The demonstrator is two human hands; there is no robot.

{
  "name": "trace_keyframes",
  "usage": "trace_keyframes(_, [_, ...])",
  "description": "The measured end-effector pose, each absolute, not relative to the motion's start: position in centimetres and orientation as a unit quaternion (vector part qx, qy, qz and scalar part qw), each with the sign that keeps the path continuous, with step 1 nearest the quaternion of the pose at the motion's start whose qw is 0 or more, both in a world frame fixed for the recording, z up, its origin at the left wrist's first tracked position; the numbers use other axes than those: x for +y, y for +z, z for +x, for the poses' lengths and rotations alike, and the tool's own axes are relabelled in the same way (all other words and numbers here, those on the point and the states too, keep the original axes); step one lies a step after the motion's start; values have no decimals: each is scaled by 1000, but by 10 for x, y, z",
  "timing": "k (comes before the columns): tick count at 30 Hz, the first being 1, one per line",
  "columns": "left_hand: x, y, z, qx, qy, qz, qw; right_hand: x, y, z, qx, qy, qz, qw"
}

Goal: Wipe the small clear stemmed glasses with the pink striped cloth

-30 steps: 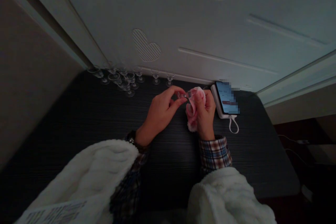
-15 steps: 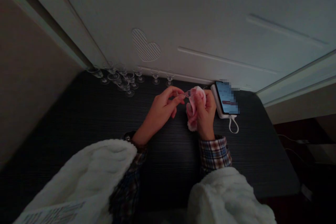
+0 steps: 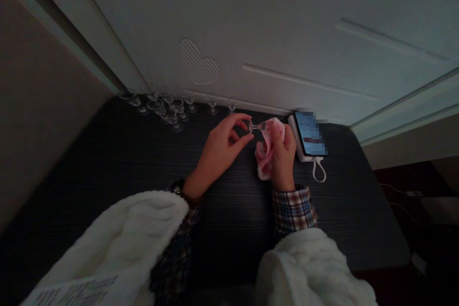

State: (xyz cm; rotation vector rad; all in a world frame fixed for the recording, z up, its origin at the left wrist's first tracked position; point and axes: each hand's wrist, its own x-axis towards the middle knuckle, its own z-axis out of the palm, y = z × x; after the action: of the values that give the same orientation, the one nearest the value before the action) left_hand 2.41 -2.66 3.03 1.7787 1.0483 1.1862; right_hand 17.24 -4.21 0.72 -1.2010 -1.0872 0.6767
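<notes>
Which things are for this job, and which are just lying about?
For the job:
small clear stemmed glass, left hand
fluffy pink cloth, right hand
probably the clear stemmed glasses behind

Just lying about:
black rectangular phone, lit
flat white slab beneath it

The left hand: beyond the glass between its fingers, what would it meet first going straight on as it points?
The left hand would probably meet the pink cloth bunched in the right hand, just past the glass, though depth is unclear.

probably a home: heart-embossed panel point(image 3: 251, 24)
</notes>
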Motion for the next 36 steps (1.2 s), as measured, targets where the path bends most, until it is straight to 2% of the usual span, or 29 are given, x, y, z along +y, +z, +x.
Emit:
trace_keyframes(12, [-28,34,23,425,449,698,361,-44,16,166,-474,301,-509,653])
trace_keyframes(28, [-31,35,26,378,468,641,477,-46,17,165,-496,266,-512,649])
trace_keyframes(36, [-29,31,26,398,453,674,427,-44,15,166,-491,257,-530,642])
